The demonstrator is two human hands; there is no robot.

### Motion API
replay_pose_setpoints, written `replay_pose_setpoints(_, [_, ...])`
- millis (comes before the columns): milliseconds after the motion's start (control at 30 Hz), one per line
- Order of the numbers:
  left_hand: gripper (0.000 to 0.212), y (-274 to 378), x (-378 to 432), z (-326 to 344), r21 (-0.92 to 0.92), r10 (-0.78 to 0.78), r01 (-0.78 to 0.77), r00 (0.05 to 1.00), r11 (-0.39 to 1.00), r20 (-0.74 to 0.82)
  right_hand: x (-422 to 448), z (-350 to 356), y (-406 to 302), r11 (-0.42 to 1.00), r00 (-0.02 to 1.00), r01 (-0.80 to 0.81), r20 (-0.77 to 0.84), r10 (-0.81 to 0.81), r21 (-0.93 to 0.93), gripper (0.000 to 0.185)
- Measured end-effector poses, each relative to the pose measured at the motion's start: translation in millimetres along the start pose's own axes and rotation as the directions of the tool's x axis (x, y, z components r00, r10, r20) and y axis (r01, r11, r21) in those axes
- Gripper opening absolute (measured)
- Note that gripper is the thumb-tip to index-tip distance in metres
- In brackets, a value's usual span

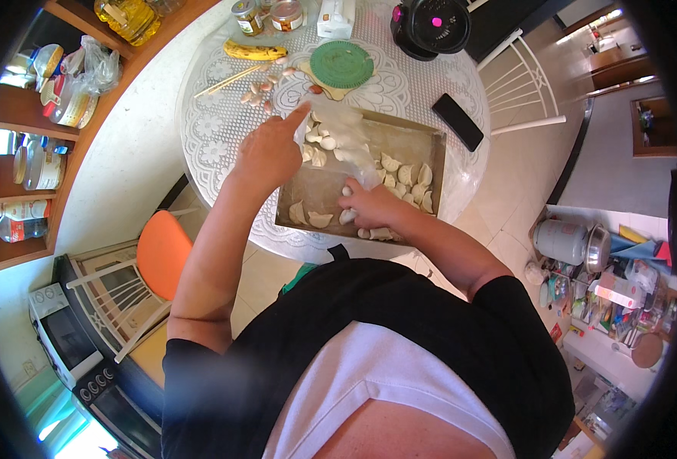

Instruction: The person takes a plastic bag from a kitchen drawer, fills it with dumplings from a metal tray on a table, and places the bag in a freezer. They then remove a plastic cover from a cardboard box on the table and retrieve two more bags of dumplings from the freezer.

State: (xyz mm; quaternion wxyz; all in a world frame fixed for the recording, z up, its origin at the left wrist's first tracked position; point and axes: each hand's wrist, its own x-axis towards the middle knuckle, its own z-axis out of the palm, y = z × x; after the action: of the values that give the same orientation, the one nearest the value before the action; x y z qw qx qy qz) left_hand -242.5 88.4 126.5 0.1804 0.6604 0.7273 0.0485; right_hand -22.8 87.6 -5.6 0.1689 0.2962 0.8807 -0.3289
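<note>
A shallow rectangular tray (442, 172) with a floured bottom lies on the round table before me. Crimped raw dumplings (405, 173) fill its right part; a few more lie at its near left corner. My left hand (272, 146) is at the tray's far left corner and pinches a clear plastic bag (338, 129), through or beside which more dumplings show. Over the near middle of the tray, my right hand (367, 202) touches the bag's near end, with small pale dough pieces (347, 217) at its fingers. Whether it grips the bag or dough is hard to tell.
Beyond the tray are a green ridged disc (342, 64), a banana (255, 50), wooden chopsticks (227, 80), scattered peanuts (256, 92) and glass jars (247, 18). A black phone (457, 122) lies right of the tray, below a black fan-like device (433, 26). White metal chairs (524, 86) stand nearby.
</note>
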Motion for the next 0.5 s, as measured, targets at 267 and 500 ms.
replay_pose_setpoints(267, [0.059,-2.3,2.8,1.9,-0.46,0.21,-0.184,0.978,0.869,0.006,-12.5,-38.5,12.9,0.606,0.98,-0.161,0.199,0.004,0.779,0.033])
replay_pose_setpoints(500, [0.059,7.1,3.0,-0.3,-0.527,0.181,-0.104,0.979,0.844,0.098,6.4,-76.0,4.3,-0.134,0.999,0.03,-0.035,-0.035,0.991,0.047])
